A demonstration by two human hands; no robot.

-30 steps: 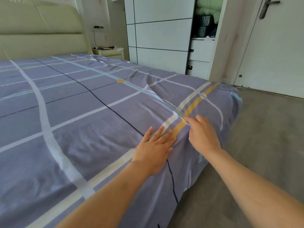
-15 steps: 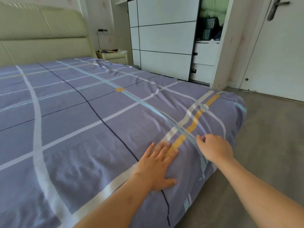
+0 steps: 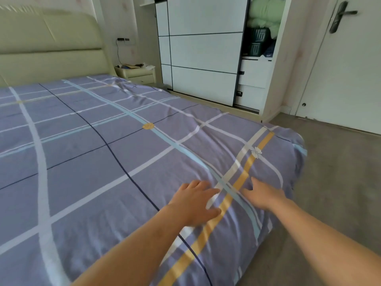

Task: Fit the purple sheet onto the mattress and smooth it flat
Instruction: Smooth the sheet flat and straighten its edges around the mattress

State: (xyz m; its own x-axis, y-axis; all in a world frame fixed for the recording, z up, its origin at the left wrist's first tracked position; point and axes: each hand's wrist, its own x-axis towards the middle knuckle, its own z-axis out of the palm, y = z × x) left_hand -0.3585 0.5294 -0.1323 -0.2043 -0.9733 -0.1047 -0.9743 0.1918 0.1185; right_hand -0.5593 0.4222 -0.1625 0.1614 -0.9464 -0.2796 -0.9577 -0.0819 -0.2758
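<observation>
Purple cotton sheet with white, pale-blue and yellow stripes (image 3: 127, 153) spread over the whole mattress, lying directly under both palms near the foot-end corner. Left hand (image 3: 194, 203) flat on the fabric just left of the yellow stripe, fingers extended and slightly spread, gripping nothing. Right hand (image 3: 262, 194) flat on the other side of that stripe, fingers splayed wide, also holding nothing. Sheet edge draped over the mattress side just right of the right hand; rounded corner beyond. Grey floor (image 3: 334, 182) open alongside. Light wrinkles near the far corner, by the cream bedside table (image 3: 137, 74).
</observation>
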